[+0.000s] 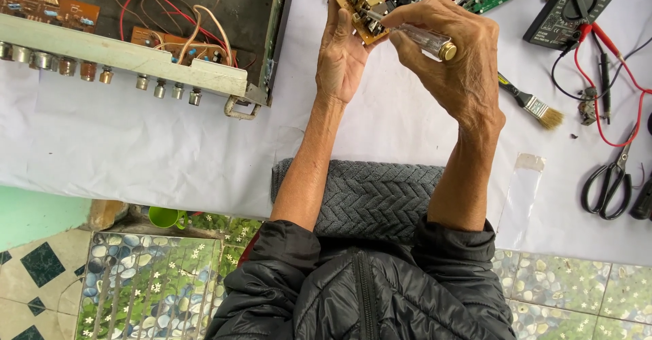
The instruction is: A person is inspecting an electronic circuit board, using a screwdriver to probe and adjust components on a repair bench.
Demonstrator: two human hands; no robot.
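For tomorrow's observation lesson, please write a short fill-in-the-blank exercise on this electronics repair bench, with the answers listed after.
1. The left hand supports a small brown ____ board.
2. The right hand grips a screwdriver with a clear ____.
3. Right of that hand lies a small ____ with pale bristles.
4. Black-handled ____ lie at the right edge of the white sheet.

Answers: circuit; handle; paintbrush; scissors
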